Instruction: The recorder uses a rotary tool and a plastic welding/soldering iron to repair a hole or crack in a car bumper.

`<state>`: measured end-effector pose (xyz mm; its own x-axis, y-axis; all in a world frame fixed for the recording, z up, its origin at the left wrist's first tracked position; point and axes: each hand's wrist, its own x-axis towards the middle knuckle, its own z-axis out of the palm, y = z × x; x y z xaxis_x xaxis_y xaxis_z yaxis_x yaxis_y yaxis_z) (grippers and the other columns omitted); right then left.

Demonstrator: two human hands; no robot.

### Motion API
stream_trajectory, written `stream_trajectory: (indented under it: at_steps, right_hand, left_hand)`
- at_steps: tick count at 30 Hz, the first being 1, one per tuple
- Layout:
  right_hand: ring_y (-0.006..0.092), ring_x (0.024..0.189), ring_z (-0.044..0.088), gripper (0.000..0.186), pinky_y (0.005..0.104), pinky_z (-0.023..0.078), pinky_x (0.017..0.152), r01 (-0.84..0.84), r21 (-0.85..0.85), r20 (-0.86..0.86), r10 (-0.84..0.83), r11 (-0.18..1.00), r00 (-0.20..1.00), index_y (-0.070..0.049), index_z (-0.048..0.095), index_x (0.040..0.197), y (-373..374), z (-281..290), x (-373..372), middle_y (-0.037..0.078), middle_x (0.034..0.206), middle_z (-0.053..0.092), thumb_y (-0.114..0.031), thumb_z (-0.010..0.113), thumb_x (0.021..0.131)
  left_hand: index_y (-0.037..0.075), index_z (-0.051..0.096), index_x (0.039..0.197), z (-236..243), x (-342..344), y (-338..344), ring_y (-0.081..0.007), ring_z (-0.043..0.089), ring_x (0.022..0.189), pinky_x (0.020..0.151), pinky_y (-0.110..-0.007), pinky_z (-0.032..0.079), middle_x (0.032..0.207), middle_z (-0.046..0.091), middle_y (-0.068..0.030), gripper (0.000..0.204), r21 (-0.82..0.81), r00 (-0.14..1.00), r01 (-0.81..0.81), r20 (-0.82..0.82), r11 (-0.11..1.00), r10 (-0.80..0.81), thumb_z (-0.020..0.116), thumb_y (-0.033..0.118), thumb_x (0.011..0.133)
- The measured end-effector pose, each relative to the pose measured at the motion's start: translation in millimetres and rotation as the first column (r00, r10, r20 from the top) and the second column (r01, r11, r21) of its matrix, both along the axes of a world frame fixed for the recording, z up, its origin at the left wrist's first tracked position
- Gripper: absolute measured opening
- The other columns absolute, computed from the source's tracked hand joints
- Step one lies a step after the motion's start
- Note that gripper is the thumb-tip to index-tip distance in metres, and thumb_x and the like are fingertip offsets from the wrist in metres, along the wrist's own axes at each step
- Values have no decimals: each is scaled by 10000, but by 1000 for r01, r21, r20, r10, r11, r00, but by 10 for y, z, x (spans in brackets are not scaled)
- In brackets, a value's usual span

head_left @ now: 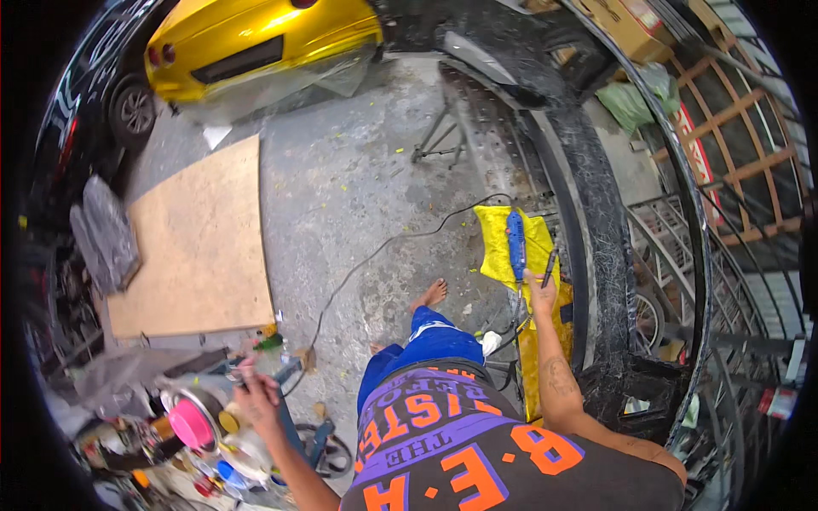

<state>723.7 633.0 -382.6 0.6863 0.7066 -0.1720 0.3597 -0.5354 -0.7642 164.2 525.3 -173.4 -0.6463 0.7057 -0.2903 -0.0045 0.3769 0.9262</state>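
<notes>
My right hand (542, 296) is closed round a slim black pen-shaped handpiece (550, 267), held over a yellow cloth (492, 249). Just beside it lies a blue rotary tool (516, 238) on the cloth. A dark flexible shaft hangs below the tool, and a long black cord (375, 249) curves from its far end across the floor to the left. At the lower left, my left hand (258, 397) hovers near a cluttered work surface, close to a pink bowl (191, 423). Its fingers are smeared, so whether they hold anything is unclear.
A long black body panel (588, 196) runs along my right. Far left stands a yellow car (256, 43) with plastic sheeting below its bumper. A plywood sheet (196, 247) lies on the left floor. A metal stand (443, 140) stands ahead; a wooden lattice (733, 145) is far right.
</notes>
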Motion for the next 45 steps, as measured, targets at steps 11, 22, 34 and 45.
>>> stream_trajectory:
  at_steps: [11,22,34,45]
  right_hand:
    - [58,371,354,398,233,265,360,-824,-48,-584,654,565,482,-100,480,662,-437,1139,-1745,-50,479,389,-377,613,915]
    - [88,466,442,370,264,339,437,-983,-88,-652,737,159,177,-67,544,691,-337,-8,-2256,-12,541,469,-353,616,914]
    - [85,641,537,410,253,442,593,-755,-140,-575,568,640,588,-32,645,804,-788,31,-2031,-1,701,594,-420,583,921]
    - [129,747,582,389,277,474,689,-179,-85,-447,123,980,886,-40,679,993,-2236,111,-2106,44,870,643,-414,614,905]
  left_hand:
    - [-22,501,1208,1853,-574,-1586,-56,346,576,485,-203,288,747,394,22,434,572,885,-464,266,676,383,475,345,979]
    - [-3,591,1102,1460,-803,-3375,-125,521,638,559,-275,415,743,582,-56,298,410,430,-832,51,373,902,517,254,969]
    - [14,517,1265,762,-814,-3403,-92,479,630,576,-231,396,746,567,-32,460,60,700,-713,2,699,714,492,371,977]
    - [-33,483,1259,442,-1554,-2904,-84,470,566,537,-222,431,735,573,-56,465,133,972,-223,108,966,210,479,346,990]
